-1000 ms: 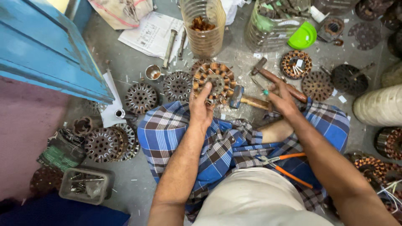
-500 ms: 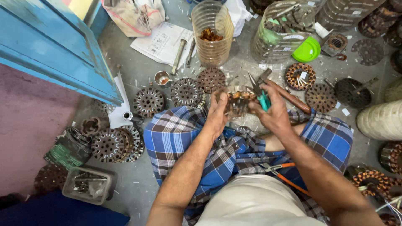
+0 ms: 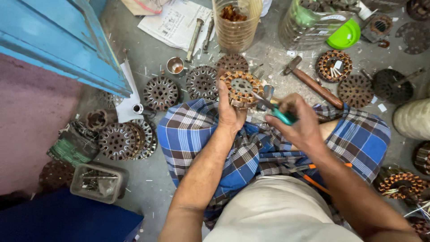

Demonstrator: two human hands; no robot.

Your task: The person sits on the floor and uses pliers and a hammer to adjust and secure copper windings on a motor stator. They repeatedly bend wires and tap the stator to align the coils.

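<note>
My left hand (image 3: 229,110) holds a round stator (image 3: 242,87) with copper windings upright over my lap. My right hand (image 3: 302,121) grips a pair of pliers with teal handles (image 3: 281,114); the metal jaws touch the stator's right rim. I sit cross-legged on the floor in a blue checked cloth (image 3: 358,134). A wooden-handled hammer (image 3: 311,83) lies on the floor just beyond my right hand.
Bare stator cores (image 3: 160,92) lie around on the grey floor, with a stack (image 3: 123,140) at left. A clear jar with copper scraps (image 3: 236,22), a plastic bottle with a green cap (image 3: 342,33), papers (image 3: 177,22), a blue cabinet (image 3: 62,45) and a small tray (image 3: 96,181) surround me.
My right hand left the hammer on the floor and took up the teal pliers. The stator came up off the floor and nearer to me in my left hand.
</note>
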